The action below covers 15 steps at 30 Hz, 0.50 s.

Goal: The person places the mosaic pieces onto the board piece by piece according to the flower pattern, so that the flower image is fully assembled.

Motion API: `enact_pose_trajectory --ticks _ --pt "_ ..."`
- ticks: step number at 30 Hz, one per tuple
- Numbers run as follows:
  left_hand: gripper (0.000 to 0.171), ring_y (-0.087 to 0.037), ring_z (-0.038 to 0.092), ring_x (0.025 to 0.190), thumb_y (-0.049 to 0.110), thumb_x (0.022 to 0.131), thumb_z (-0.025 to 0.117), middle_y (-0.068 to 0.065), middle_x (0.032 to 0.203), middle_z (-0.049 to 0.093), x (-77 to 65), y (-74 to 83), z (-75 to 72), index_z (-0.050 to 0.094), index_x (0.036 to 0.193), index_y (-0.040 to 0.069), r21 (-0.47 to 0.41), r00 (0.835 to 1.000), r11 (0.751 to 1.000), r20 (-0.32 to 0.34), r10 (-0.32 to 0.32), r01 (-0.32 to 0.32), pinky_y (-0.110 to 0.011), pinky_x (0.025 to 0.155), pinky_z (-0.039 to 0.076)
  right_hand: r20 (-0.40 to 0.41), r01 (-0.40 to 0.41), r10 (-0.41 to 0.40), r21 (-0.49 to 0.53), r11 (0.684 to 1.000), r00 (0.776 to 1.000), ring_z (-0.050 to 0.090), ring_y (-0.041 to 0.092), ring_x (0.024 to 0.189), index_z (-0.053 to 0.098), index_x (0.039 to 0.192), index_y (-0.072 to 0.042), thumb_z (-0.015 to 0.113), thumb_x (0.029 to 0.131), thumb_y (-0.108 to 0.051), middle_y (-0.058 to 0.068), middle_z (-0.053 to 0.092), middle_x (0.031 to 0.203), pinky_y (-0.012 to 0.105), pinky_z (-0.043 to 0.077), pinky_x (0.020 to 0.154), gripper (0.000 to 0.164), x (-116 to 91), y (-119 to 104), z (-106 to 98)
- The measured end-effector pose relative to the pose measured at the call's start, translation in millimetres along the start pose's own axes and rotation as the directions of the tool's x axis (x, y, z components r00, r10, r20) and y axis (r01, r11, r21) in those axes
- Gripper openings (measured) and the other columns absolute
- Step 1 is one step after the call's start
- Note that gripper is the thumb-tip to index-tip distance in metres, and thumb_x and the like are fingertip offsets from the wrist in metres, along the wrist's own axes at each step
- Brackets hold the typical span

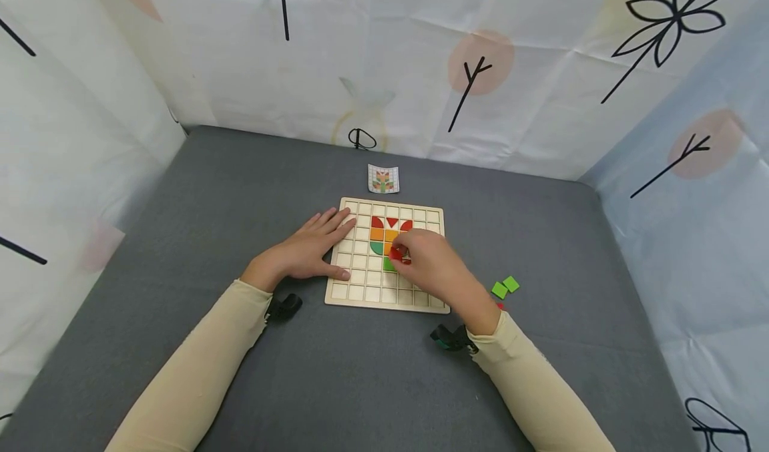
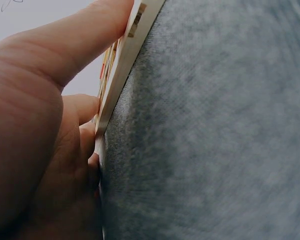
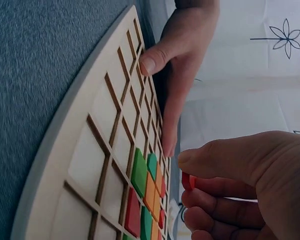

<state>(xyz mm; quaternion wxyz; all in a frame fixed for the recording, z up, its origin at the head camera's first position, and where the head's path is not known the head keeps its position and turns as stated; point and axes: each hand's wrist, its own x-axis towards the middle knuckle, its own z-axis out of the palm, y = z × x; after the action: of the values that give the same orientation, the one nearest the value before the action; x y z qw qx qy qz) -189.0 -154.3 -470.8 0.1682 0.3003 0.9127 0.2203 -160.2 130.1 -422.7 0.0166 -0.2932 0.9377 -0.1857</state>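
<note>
A wooden grid board (image 1: 354,296) lies on the grey cloth, with red, orange and green tiles set in its middle squares. My left hand (image 1: 309,245) rests along its left edge, fingers spread and thumb (image 2: 85,35) on the rim. Over the board, my right hand (image 1: 435,265) pinches a small red tile (image 3: 188,181) between thumb and fingers, held off the surface. Close by in the grid are a green square tile (image 3: 139,172) and another red tile (image 3: 133,212). In the head view the right hand covers part of the pattern.
A small picture card (image 1: 383,179) with a coloured pattern lies beyond the board. To the right, two loose green tiles (image 1: 505,286) sit on the cloth, and a bit of red (image 1: 500,306) shows beside the right wrist. Patterned white cloth walls (image 1: 396,58) surround the table.
</note>
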Motion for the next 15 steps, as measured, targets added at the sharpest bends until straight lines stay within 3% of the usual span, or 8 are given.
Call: enact_pose_trajectory --ticks 15 --pt "0.112 -0.039 -0.003 0.166 0.054 0.096 0.081 -0.015 0.182 0.001 -1.6 -1.9 -0.5 0.016 0.175 0.007 -0.009 1.000 1.000 -0.008 0.015 -0.015 -0.055 0.133 -0.002 0.091 -0.001 0.002 -0.018 1.000 0.996 0.067 0.018 0.088 0.079 0.106 -0.009 0.086 0.096 -0.020 0.001 0.074 0.098 0.038 0.059 0.082 0.017 15.6 -15.3 16.7"
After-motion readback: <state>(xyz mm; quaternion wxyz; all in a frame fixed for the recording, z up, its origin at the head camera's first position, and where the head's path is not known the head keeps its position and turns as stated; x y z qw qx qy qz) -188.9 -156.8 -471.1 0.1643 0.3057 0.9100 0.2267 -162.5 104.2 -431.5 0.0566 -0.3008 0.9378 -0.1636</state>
